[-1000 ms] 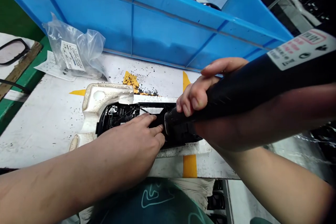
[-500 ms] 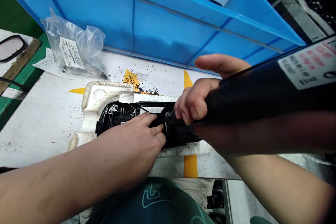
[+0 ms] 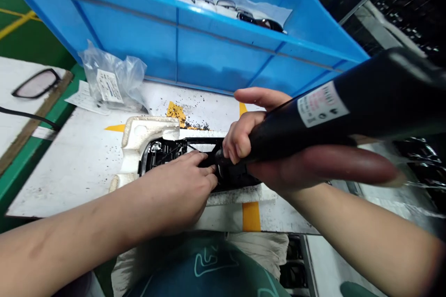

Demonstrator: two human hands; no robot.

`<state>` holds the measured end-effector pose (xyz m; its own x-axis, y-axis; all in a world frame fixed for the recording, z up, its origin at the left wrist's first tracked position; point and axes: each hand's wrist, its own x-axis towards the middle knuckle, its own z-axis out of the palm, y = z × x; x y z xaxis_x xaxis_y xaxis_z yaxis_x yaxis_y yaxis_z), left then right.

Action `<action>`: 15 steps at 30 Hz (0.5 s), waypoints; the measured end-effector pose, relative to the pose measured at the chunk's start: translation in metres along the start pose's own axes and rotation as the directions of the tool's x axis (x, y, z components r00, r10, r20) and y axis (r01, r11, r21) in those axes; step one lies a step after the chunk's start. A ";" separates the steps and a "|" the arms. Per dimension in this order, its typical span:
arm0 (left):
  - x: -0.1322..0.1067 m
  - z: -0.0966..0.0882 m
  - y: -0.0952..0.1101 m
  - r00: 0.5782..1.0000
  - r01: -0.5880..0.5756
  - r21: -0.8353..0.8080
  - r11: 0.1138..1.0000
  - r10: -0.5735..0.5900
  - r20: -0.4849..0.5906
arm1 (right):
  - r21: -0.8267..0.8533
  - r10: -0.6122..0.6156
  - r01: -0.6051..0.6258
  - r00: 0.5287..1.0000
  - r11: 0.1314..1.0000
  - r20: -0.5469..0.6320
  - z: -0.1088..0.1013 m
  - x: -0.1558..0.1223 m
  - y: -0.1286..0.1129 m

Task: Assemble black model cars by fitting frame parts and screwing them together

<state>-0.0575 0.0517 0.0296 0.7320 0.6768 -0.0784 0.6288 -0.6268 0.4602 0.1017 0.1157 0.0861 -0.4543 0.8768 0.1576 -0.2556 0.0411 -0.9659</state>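
Note:
My right hand [image 3: 240, 141] is wrapped round a black cylindrical electric screwdriver [image 3: 278, 132] with a white and red label, held at a slant with its nose down to the left. The nose end points into a long black plastic housing [image 3: 240, 178], which lies in a white foam cradle [image 3: 149, 126]. My left hand [image 3: 190, 178] rests on the housing, its fingertips and thumb closed in close beside the screwdriver's nose. The fingers hide the screwdriver's tip and whatever lies under it.
Behind the cradle stands a blue crate [image 3: 209, 41] with several dark-rimmed parts on white sheets. A clear plastic bag [image 3: 111, 76] with a label sits at its left. Black crumbs [image 3: 193, 123] are strewn over the white tabletop [image 3: 69, 162]. A black-rimmed piece [image 3: 36, 83] lies on the left board.
The view has shifted, showing more of the crate's contents and the left board. The screwdriver's rear has swung in the picture. Both hands keep their places at the housing.

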 end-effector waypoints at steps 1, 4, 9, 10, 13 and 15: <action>0.000 -0.001 0.000 1.000 -0.010 0.008 1.000 0.010 -0.015 | -0.026 -0.017 0.018 1.000 0.999 0.016 0.000 0.004 -0.010; -0.001 -0.002 0.002 0.999 -0.009 0.025 1.000 0.010 -0.039 | -0.098 -0.222 0.217 0.974 0.971 -0.038 0.001 0.025 -0.037; -0.003 -0.004 0.003 0.998 0.034 0.008 0.999 -0.033 -0.059 | -0.183 -0.451 0.420 0.872 0.889 -0.190 -0.002 0.072 -0.015; -0.003 -0.004 0.002 0.997 0.036 0.001 0.999 -0.036 -0.067 | -0.176 -0.423 0.393 0.886 0.903 -0.188 -0.004 0.080 -0.001; -0.003 -0.004 0.002 0.996 0.048 -0.017 0.999 -0.049 -0.068 | -0.100 -0.352 0.340 0.924 0.935 -0.148 -0.007 0.100 0.036; -0.003 -0.004 0.002 0.997 0.057 -0.025 0.998 -0.058 -0.055 | -0.050 -0.343 0.340 0.931 0.939 -0.127 -0.005 0.108 0.055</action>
<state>-0.0589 0.0500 0.0347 0.6784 0.7325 -0.0560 0.6629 -0.5775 0.4765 0.0429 0.2152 0.0494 -0.2267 0.8627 0.4520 -0.3516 0.3603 -0.8640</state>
